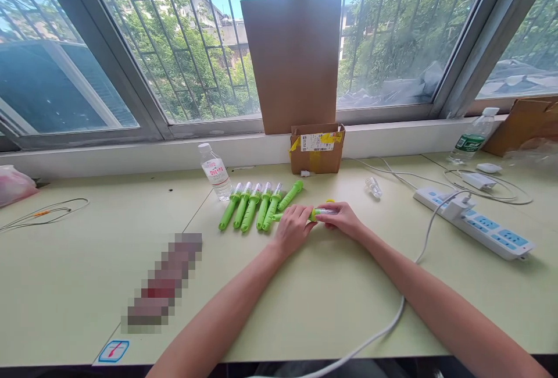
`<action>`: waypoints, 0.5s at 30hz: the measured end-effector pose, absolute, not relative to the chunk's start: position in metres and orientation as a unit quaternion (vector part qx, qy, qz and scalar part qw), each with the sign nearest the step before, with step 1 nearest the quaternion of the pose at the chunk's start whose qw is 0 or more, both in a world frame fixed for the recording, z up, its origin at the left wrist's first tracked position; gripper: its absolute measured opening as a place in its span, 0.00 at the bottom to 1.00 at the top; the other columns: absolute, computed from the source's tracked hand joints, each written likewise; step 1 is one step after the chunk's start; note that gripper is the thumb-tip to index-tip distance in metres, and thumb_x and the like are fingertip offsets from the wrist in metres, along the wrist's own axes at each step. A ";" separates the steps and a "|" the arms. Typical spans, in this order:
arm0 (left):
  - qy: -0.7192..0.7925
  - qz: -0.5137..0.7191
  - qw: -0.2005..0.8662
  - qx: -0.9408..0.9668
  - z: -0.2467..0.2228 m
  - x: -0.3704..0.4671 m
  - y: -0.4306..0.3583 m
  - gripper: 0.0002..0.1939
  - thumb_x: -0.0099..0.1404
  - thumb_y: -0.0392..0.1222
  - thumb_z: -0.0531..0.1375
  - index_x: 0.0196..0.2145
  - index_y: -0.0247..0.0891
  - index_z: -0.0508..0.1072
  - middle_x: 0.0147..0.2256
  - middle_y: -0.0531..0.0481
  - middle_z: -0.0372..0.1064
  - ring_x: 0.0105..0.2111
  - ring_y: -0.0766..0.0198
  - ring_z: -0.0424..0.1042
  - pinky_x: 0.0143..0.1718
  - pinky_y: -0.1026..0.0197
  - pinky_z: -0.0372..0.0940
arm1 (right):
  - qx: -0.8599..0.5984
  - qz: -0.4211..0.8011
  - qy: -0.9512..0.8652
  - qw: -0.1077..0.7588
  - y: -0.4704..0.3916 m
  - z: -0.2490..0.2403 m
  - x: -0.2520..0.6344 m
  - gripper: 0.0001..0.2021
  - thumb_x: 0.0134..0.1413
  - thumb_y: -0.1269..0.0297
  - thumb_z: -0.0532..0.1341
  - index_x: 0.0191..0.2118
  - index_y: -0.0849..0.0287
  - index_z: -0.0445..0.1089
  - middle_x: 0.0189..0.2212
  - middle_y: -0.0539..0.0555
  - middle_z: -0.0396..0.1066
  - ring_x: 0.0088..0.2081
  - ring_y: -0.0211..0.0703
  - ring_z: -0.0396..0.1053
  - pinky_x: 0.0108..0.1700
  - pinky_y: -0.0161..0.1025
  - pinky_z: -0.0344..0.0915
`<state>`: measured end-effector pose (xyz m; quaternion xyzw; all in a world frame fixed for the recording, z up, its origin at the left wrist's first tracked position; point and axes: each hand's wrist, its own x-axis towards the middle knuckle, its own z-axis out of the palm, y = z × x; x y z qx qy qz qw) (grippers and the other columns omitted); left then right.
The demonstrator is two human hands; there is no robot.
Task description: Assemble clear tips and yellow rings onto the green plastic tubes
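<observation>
My left hand (294,224) is closed around the green body of a green plastic stick with a clear tip (314,213). At the clear end, my right hand (342,218) has its fingers closed on the same stick, which lies nearly level just above the table. To the left, several similar green sticks with clear tips (250,209) lie side by side in a row. Beside them is a green handle (290,195) with no clear tip visible. A small yellow piece (330,201) shows partly behind my right hand. Farther right lies a loose clear plastic piece (374,188).
A small cardboard box (316,160) stands by the window, with a brown board (296,64) upright behind it. Water bottles (215,173) stand left and right. A power strip (479,224) lies right, its white cable (399,314) crossing under my right forearm. A blurred patch (165,282) covers something left.
</observation>
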<state>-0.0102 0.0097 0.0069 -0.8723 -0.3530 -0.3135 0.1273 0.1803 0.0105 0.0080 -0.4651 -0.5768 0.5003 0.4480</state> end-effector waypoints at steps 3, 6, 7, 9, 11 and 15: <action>-0.369 -0.285 0.125 -0.876 0.007 -0.010 0.009 0.18 0.64 0.47 0.56 0.48 0.35 0.64 0.40 0.43 0.69 0.40 0.55 0.68 0.40 0.55 0.64 | -0.458 0.496 -0.585 0.449 0.011 0.004 0.181 0.25 0.34 0.53 0.71 0.40 0.63 0.74 0.20 0.49 0.68 0.21 0.36 0.64 0.23 0.34 0.62; -0.383 -0.257 0.112 -0.880 0.006 -0.010 0.009 0.19 0.65 0.49 0.55 0.49 0.34 0.64 0.39 0.43 0.69 0.40 0.54 0.68 0.40 0.54 0.63 | -0.451 0.488 -0.598 0.449 0.011 0.002 0.181 0.25 0.34 0.52 0.71 0.40 0.63 0.74 0.19 0.48 0.67 0.20 0.36 0.63 0.22 0.34 0.61; -0.386 -0.252 0.104 -0.881 0.006 -0.011 0.010 0.19 0.65 0.49 0.55 0.48 0.35 0.64 0.38 0.43 0.69 0.39 0.54 0.68 0.40 0.54 0.63 | -0.448 0.485 -0.602 0.448 0.011 0.002 0.181 0.25 0.34 0.52 0.71 0.40 0.63 0.74 0.18 0.48 0.67 0.20 0.36 0.63 0.22 0.34 0.61; -0.390 -0.249 0.086 -0.882 0.006 -0.011 0.010 0.18 0.65 0.49 0.55 0.47 0.35 0.65 0.37 0.44 0.70 0.39 0.55 0.69 0.40 0.55 0.63 | -0.447 0.480 -0.608 0.447 0.011 0.002 0.180 0.25 0.35 0.52 0.70 0.40 0.63 0.74 0.18 0.48 0.67 0.20 0.36 0.62 0.22 0.34 0.60; -0.393 -0.254 0.079 -0.880 0.006 -0.011 0.011 0.16 0.64 0.48 0.56 0.45 0.36 0.65 0.37 0.46 0.69 0.38 0.56 0.68 0.39 0.55 0.63 | -0.450 0.473 -0.613 0.445 0.010 0.003 0.179 0.25 0.36 0.51 0.70 0.40 0.63 0.75 0.18 0.48 0.67 0.20 0.36 0.62 0.22 0.34 0.60; -0.391 -0.273 0.101 -0.873 0.007 -0.011 0.010 0.10 0.61 0.40 0.59 0.41 0.38 0.65 0.38 0.47 0.67 0.39 0.56 0.66 0.39 0.56 0.63 | -0.467 0.452 -0.621 0.437 0.007 0.007 0.176 0.23 0.37 0.50 0.69 0.38 0.62 0.76 0.19 0.49 0.68 0.20 0.36 0.63 0.23 0.34 0.60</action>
